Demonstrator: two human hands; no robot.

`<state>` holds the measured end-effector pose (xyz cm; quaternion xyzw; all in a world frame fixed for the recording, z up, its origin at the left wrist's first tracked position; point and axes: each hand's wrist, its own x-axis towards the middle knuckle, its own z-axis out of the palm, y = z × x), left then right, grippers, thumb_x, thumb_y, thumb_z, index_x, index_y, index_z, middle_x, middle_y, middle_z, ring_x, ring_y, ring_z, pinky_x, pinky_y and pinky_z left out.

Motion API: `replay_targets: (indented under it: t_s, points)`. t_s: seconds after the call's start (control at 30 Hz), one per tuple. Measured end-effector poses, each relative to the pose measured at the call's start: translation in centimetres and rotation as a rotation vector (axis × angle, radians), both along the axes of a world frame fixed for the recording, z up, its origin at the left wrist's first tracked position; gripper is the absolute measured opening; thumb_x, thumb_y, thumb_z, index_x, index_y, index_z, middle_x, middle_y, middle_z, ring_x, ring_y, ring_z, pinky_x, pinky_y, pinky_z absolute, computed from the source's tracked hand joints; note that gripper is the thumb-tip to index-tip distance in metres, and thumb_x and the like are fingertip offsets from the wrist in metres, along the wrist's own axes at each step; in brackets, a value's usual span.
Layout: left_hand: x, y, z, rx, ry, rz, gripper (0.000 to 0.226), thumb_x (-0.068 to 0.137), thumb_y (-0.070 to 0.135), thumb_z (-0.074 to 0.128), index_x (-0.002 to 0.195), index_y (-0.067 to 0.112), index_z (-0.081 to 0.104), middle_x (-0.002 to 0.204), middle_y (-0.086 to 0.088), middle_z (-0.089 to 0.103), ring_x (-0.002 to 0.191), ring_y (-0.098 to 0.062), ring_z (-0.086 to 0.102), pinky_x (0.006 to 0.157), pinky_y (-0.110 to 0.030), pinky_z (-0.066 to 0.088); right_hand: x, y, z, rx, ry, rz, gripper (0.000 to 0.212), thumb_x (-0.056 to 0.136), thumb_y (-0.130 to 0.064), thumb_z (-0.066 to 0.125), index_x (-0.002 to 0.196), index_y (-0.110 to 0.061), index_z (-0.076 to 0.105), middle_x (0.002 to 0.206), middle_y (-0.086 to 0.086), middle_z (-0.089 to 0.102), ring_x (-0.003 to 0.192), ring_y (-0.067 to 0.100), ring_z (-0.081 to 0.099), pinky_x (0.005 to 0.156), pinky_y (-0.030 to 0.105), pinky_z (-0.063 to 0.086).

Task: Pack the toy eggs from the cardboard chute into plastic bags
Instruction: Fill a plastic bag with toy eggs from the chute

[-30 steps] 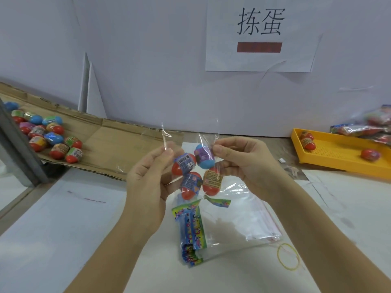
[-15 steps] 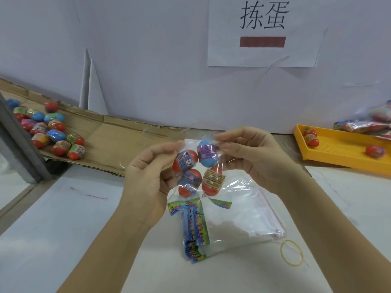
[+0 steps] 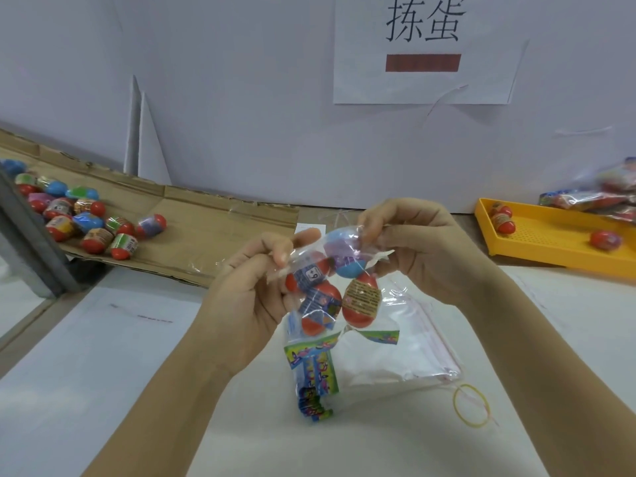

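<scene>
We hold one bag (image 3: 377, 253) of four bagged eggs (image 3: 361, 301), the grip of left hand (image 3: 247, 297) and right hand (image 3: 423, 249) pinched on its top. Many loose eggs (image 3: 93, 222) lie on the chute (image 3: 213, 235): much left.

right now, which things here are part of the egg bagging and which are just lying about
In the job: left hand, right hand, bag of eggs they pinch, loose eggs, cardboard chute, spare bags.
Lying about: rubber band, wall sign, printed cards.
</scene>
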<state>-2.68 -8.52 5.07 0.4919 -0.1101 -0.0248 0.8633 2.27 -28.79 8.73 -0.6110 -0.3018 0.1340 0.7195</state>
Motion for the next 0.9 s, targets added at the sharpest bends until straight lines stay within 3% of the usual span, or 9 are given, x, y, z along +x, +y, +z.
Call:
replay_targets:
  t_s: [0.13, 0.27, 0.37, 0.43, 0.53, 0.7, 0.9]
  points:
    - [0.0, 0.1, -0.4, 0.055, -0.023, -0.015, 0.027, 0.067, 0.002, 0.043, 0.051, 0.018, 0.059, 0.105, -0.006, 0.072, 0.091, -0.023, 0.069, 0.067, -0.03, 0.057, 0.0, -0.1, 0.3, -0.024, -0.034, 0.034, 0.032, 0.077, 0.005, 0.047, 0.061, -0.012, 0.069, 0.074, 0.004, 0.062, 0.068, 0.018, 0.06, 0.057, 0.025, 0.055]
    - [-0.1, 0.1, -0.5, -0.028, -0.032, -0.068, 0.004, 0.049, 0.014, 0.062, 0.049, 0.014, 0.058, 0.103, -0.011, 0.071, 0.086, -0.022, 0.065, 0.064, -0.029, 0.054, -0.1, -0.1, 0.5, -0.076, -0.041, 0.046, 0.028, 0.075, 0.005, 0.048, 0.06, -0.009, 0.067, 0.077, 0.007, 0.061, 0.072, 0.022, 0.059, 0.056, 0.026, 0.055]
    - [-0.4, -0.2, 0.0, 0.0, -0.008, -0.054, 0.02, 0.047, 0.026, 0.073, 0.049, 0.011, 0.059, 0.093, -0.012, 0.064, 0.082, -0.02, 0.062, 0.058, -0.025, 0.053, -0.2, -0.3, 0.6, -0.105, -0.047, 0.032, 0.025, 0.075, 0.006, 0.049, 0.061, -0.007, 0.065, 0.081, 0.011, 0.06, 0.073, 0.022, 0.06, 0.057, 0.026, 0.055]
    - [-0.3, -0.6, -0.1, 0.144, 0.013, 0.061, 0.014, 0.054, 0.019, 0.066, 0.051, 0.008, 0.058, 0.084, -0.006, 0.062, 0.08, -0.023, 0.054, 0.054, -0.024, 0.049, -0.2, -0.4, 0.7, -0.125, -0.063, 0.036, 0.026, 0.076, 0.005, 0.049, 0.061, -0.008, 0.066, 0.082, 0.01, 0.06, 0.074, 0.02, 0.062, 0.058, 0.025, 0.055]
    - [-0.3, -1.0, -0.2, 0.212, -0.062, 0.127, 0.029, 0.048, 0.017, 0.077, 0.051, 0.013, 0.049, 0.091, 0.001, 0.064, 0.089, -0.021, 0.059, 0.058, -0.025, 0.053, -0.2, -0.4, 0.8, -0.118, -0.076, 0.066, 0.03, 0.077, 0.005, 0.048, 0.061, -0.011, 0.068, 0.081, 0.007, 0.061, 0.074, 0.017, 0.063, 0.058, 0.023, 0.053]
    - [-0.3, -0.2, -0.2, 0.111, -0.081, 0.043, 0.042, 0.034, 0.015, 0.094, 0.05, 0.022, 0.056, 0.104, 0.005, 0.07, 0.087, -0.019, 0.07, 0.059, -0.024, 0.057, 0.1, -0.5, 0.7, -0.016, -0.038, 0.078, 0.031, 0.078, 0.006, 0.048, 0.062, -0.011, 0.069, 0.081, 0.006, 0.062, 0.074, 0.017, 0.064, 0.06, 0.026, 0.056]
    - [-0.2, 0.0, -0.1, 0.013, -0.068, 0.007, 0.043, 0.036, 0.018, 0.098, 0.057, 0.02, 0.061, 0.113, 0.002, 0.071, 0.097, -0.019, 0.071, 0.06, -0.024, 0.058, 0.6, -1.0, 0.1, 0.092, 0.029, 0.088, 0.032, 0.079, 0.005, 0.045, 0.063, -0.01, 0.069, 0.09, 0.008, 0.066, 0.081, 0.023, 0.066, 0.068, 0.036, 0.058]
